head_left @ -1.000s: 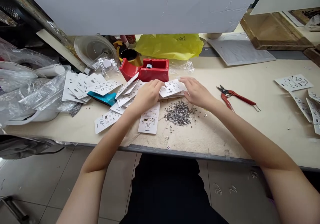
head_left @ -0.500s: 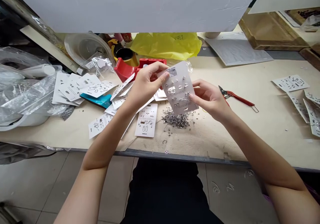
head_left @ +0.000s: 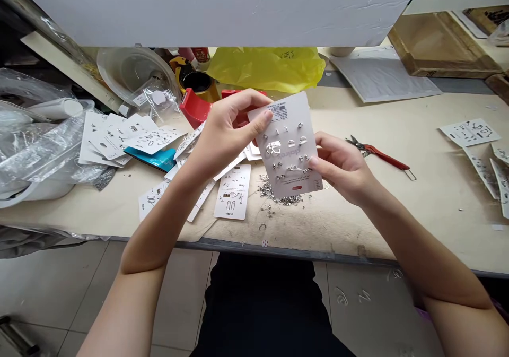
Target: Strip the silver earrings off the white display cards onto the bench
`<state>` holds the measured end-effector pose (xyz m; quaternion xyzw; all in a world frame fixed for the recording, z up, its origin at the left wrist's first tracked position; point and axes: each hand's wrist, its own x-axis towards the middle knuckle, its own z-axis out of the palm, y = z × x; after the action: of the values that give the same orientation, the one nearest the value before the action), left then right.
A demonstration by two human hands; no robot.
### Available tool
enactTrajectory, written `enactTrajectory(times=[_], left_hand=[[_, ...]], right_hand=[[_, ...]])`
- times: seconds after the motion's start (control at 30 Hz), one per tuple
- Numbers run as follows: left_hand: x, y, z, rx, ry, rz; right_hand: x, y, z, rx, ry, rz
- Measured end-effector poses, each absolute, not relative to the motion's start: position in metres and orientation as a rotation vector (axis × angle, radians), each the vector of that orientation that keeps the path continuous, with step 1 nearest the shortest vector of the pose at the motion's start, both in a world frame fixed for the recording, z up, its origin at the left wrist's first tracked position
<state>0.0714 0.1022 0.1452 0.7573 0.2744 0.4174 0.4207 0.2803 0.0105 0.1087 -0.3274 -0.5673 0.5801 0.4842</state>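
Observation:
Between my two hands an earring card (head_left: 290, 158) is held up, its back with a barcode label towards me and several small metal earring backs on it. My left hand (head_left: 238, 129) pinches the card's upper left corner between thumb and fingers. At the card's lower right edge, my right hand (head_left: 344, 168) grips it, thumb on the near face. Below and partly behind the card lies a pile of small metal earring backs (head_left: 292, 200) on the table. Another earring card (head_left: 233, 192) lies flat to the left of the pile.
More earring cards (head_left: 153, 139) spread at the left over a teal packet (head_left: 153, 158); others (head_left: 471, 131) lie far right. Red-handled pliers (head_left: 384, 158) rest right of my hand. Behind are a red tape dispenser (head_left: 193, 110), a yellow bag (head_left: 266, 70) and a wooden tray (head_left: 437, 73).
The card has come slightly nearer and lower, its back now turned more fully to view and covering more of the pile. Both hands keep hold of it.

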Motion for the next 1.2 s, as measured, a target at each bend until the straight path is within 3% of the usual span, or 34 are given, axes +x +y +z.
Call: enactTrajectory(times=[0.43,0.73,1.2], left_hand=[[0.065,0.099,0.177,1.996,0.715,1.000],[0.068,0.108,0.168,1.888,0.673,0.912],[0.063,0.127,0.157,1.797,0.715,0.866]], right_hand=[[0.275,0.019,0.148,-0.975,-1.548,1.245],[0.279,0.021,0.153,-1.183,-1.568,1.199],[0.286,0.034,0.149,-1.088,-1.555,1.506]])
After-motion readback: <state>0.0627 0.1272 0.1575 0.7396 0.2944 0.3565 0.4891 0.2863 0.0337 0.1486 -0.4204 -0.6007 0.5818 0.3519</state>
